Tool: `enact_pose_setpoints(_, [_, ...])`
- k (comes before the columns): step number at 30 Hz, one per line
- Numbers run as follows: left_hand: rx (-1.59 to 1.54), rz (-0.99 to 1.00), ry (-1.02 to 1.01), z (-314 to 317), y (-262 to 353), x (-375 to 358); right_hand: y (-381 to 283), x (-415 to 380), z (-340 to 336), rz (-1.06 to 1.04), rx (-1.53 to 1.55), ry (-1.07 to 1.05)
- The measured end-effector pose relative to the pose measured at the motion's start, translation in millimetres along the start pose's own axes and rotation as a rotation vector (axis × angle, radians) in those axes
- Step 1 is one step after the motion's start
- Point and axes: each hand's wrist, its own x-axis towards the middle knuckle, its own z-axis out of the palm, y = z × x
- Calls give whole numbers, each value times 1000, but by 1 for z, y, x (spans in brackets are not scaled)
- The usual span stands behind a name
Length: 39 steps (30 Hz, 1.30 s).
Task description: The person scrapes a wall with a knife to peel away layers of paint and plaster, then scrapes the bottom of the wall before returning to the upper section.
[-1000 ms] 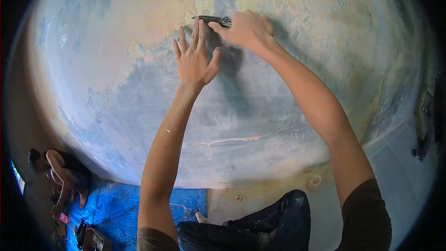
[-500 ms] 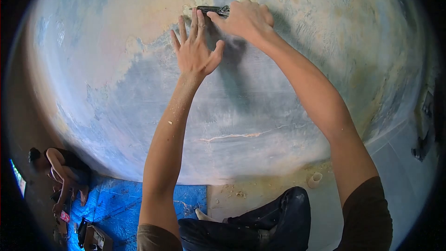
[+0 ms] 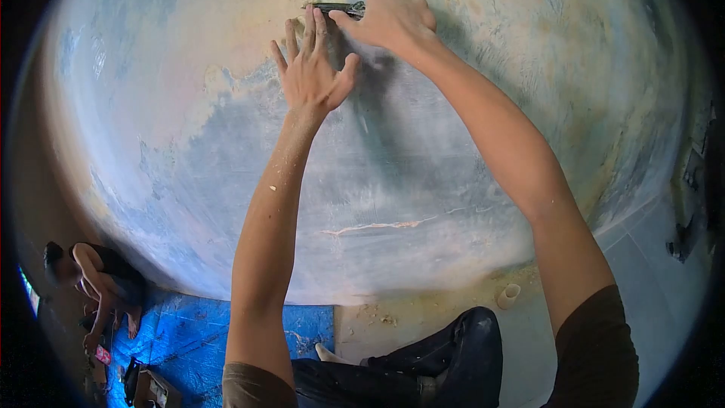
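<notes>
My right hand (image 3: 394,21) is closed around a slim black knife-like tool (image 3: 336,8), which lies nearly level against the painted wall (image 3: 249,159). The tool's thin tip points left; its exact kind is hard to make out. Just below it, my left hand (image 3: 311,75) rests with fingers spread on the wall, its longest fingertips at the tool's tip end. Blue, grey and cream paint covers the surface, with rough, peeled-looking patches. Pale flakes stick to my left forearm.
A pale crack (image 3: 377,225) runs across the lower wall. Below are a blue tarp (image 3: 204,325), crumbs on the floor and a small cup (image 3: 508,296) beside my bent knee (image 3: 479,329). At far left another person (image 3: 106,279) crouches near a cardboard box (image 3: 157,389).
Both hands and the black tool have shifted slightly left and up along the wall. My left fingers stay spread, and my right hand keeps its grip.
</notes>
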Motion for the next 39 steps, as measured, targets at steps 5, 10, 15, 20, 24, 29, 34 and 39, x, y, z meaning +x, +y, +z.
enact_pose_setpoints(5, [16,22,9,-3,-2,-10,0,-8,8,3,29,-34])
enact_pose_setpoints(10, [-16,58,4,-8,-2,-28,2,-27,13,-2,20,-42])
enact_pose_setpoints(15, [-25,70,-16,-9,1,-42,6,-35,19,-15,-2,-64])
enact_pose_setpoints(20, [-32,76,-30,-6,4,-47,10,-40,21,-31,-12,-72])
enact_pose_setpoints(24, [-41,70,-33,-5,5,-47,9,-41,18,-25,-22,-61])
enact_pose_setpoints(29, [-11,42,-43,-2,6,-39,8,-34,18,5,-16,-45])
enact_pose_setpoints(34, [-3,7,-54,-2,5,-24,6,-21,16,-25,-15,9])
enact_pose_setpoints(39, [16,9,-47,-5,-3,-4,-1,-5,5,11,-7,-7])
